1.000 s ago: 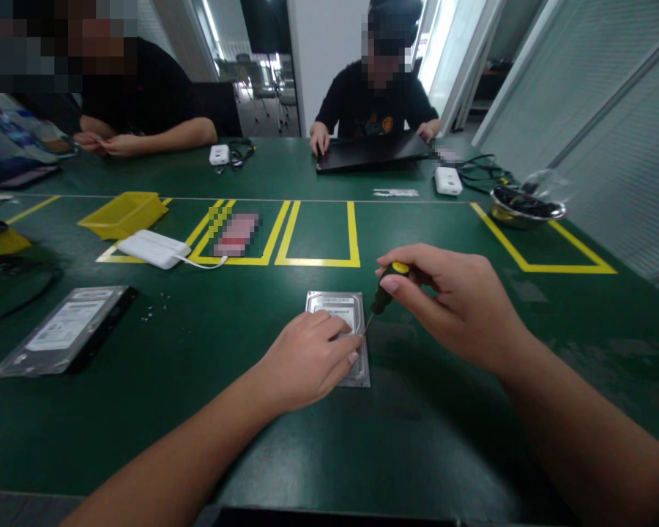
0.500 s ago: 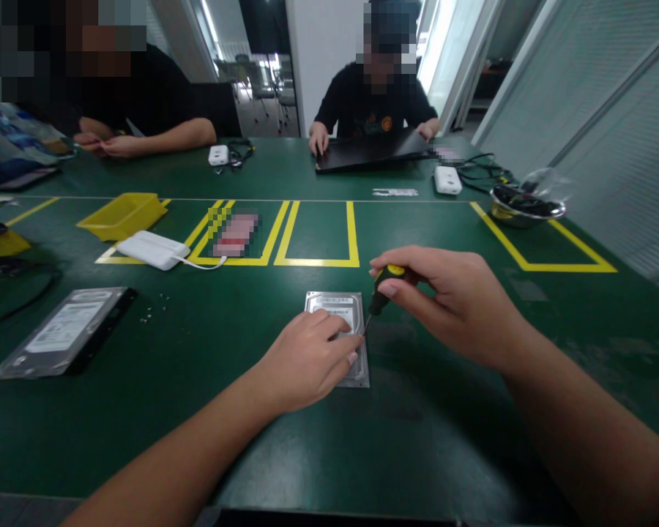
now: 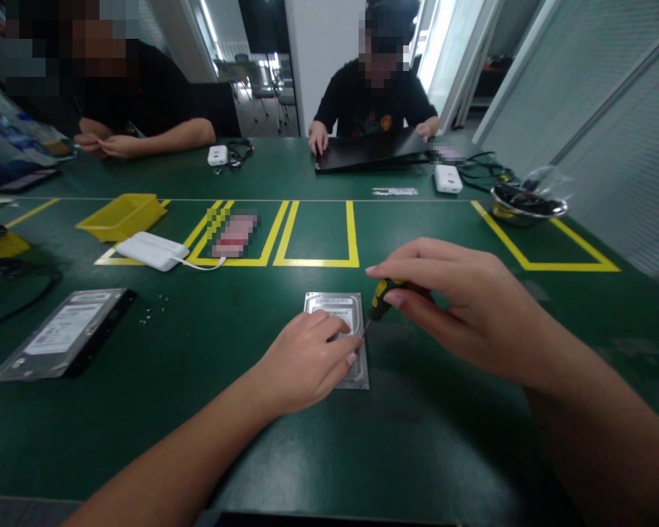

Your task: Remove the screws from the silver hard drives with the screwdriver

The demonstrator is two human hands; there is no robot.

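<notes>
Two hands work at one hard drive (image 3: 337,333), which lies flat on the green table (image 3: 198,410) just in front of us. Our left hand (image 3: 307,362) rests palm-down on the drive, fingers spread over its label and closed on nothing. Our right hand (image 3: 461,307) pinches the screwdriver (image 3: 380,300) by its black-and-yellow handle, the tip slanting down to the drive's right edge. A second hard drive (image 3: 60,333) lies well apart at left, small screws (image 3: 152,311) beside it.
</notes>
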